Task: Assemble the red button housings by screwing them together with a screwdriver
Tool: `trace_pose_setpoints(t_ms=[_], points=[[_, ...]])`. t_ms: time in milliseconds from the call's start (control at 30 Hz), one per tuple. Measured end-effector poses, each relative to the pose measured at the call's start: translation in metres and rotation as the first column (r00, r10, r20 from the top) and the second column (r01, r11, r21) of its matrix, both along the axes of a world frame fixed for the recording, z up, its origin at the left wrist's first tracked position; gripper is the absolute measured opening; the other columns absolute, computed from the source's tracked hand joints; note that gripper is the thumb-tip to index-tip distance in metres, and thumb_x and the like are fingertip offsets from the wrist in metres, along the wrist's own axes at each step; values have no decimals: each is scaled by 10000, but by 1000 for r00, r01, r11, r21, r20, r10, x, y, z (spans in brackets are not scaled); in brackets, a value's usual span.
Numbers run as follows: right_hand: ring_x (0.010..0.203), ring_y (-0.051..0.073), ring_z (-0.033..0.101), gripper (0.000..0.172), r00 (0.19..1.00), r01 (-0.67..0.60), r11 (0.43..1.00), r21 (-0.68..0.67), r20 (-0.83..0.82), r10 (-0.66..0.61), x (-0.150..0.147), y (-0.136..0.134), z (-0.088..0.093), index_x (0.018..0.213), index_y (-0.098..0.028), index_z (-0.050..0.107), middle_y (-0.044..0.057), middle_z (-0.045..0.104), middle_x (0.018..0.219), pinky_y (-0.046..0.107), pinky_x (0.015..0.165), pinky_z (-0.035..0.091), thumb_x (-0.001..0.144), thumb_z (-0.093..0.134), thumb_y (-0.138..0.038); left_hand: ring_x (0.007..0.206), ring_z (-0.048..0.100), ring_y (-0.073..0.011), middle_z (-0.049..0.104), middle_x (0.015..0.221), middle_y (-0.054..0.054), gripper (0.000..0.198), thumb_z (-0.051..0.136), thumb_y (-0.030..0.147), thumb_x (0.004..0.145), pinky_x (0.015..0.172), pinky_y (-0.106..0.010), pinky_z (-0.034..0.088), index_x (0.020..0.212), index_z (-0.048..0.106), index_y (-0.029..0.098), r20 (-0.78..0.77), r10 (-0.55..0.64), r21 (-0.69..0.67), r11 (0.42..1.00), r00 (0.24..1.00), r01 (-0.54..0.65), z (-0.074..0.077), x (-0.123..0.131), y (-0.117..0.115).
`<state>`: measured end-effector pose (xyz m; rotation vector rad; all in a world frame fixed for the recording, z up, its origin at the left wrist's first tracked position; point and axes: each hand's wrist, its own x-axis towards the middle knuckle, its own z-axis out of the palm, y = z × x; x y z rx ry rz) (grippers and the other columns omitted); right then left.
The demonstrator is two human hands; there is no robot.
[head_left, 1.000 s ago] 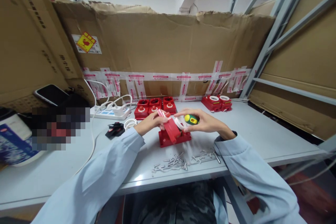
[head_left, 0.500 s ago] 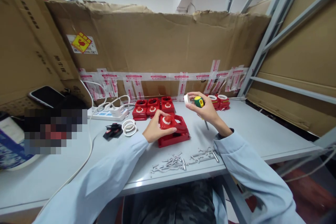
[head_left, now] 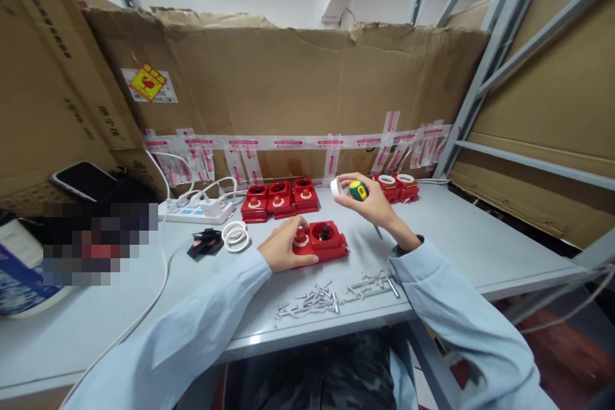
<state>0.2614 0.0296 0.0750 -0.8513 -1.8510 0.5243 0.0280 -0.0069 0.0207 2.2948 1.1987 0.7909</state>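
My left hand grips the left end of a red plastic housing on the table, fingers behind it and thumb along its front. The housing lies flat, with a round opening at its right and a dark part inside; a red knob with a white ring sits by my fingers. Raised to the right, my right hand pinches a white ring between thumb and fingertips. A screwdriver with a yellow and green handle is tucked in the same hand, its shaft pointing down.
Loose screws lie near the front edge. Several red housings stand at the back, more with white rings at right. White rings, a small black item and a power strip are on the left. Cardboard walls the back.
The red housing's upper part, tilted before, now lies level, and its round opening faces up. My right hand has shifted slightly left with the white ring and screwdriver.
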Motion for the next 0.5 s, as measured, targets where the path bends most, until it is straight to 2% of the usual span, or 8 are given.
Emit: trace_pose_setpoints(t_ms=[100,200,333,433,500], points=[[797,157,584,448,1000,0,1000,14,2,0,0,0,1,1044,-184,607,46,619,945,317,768,457,680,712,-423,851,568,-252,594,957,-55,540,734,380,594,791,-372,427,1037,473,215,-81,-59,-27,998,995,57,-1,-2,2],[808,163,591,449,1000,4,1000,21,-3,-4,2,1,2,1049,-185,607,48,625,947,321,774,460,683,708,-425,865,582,-276,605,960,-70,547,734,389,584,777,-374,433,1036,481,212,-111,-35,-21,999,993,33,3,5,8],[805,163,596,453,1000,18,1000,23,-9,-17,4,2,2,1055,-178,606,50,632,946,314,770,463,687,706,-422,872,604,-320,621,941,-106,588,739,432,565,744,-377,441,1038,491,186,-141,100,53,994,985,-94,9,33,29],[812,162,602,441,1000,7,1000,21,-24,-6,5,3,2,1057,-170,602,50,640,946,304,770,468,695,703,-401,921,611,-348,622,1009,-161,675,684,528,621,748,-384,454,1136,458,155,-278,243,112,969,929,-220,13,61,54],[809,164,610,433,999,-3,1000,22,-40,3,5,4,2,1051,-168,603,48,647,938,298,763,476,687,711,-377,955,606,-371,617,1042,-190,727,673,522,645,766,-406,458,1204,417,136,-325,290,121,957,900,-265,14,80,71]])
